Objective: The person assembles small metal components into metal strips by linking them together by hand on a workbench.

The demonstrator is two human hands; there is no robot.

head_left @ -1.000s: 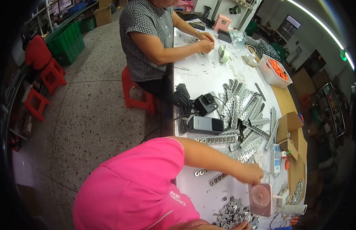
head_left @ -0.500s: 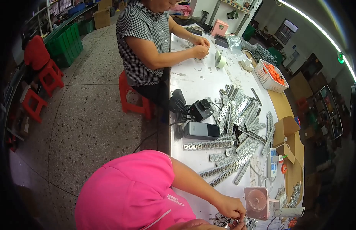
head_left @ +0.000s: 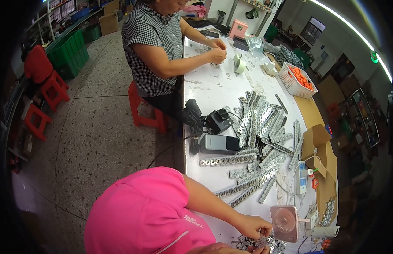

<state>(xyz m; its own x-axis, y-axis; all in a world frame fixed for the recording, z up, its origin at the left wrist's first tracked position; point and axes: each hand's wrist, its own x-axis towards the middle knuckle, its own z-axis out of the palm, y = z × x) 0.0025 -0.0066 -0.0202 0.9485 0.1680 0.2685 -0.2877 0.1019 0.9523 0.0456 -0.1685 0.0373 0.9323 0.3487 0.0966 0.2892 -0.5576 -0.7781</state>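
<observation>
My left hand (head_left: 254,227) reaches from the pink sleeve to the near end of the white table. Its fingers are bent in a pinch, with the thumb pointing down. Just below, only the fingertips of my right hand (head_left: 260,249) show at the lower edge, close to the left fingertips. Small grey metal pieces (head_left: 244,243) lie in a heap under and around both hands. Something grey and metallic shows between the fingertips, too small to make out. A pink square fan (head_left: 285,223) stands just right of my left hand.
Many jointed metal strips (head_left: 264,127) cover the table's middle. A grey box-shaped device (head_left: 219,144) and a black camera-like device (head_left: 219,121) lie left of them. Right are a power strip (head_left: 301,178) and an open carton (head_left: 317,146). Another person (head_left: 156,51) works at the far end.
The view has shifted a little. My hands stay over the heap, the left fingers slightly further apart, and more grey metal shows between the fingertips. The other person's hands remain close together.
</observation>
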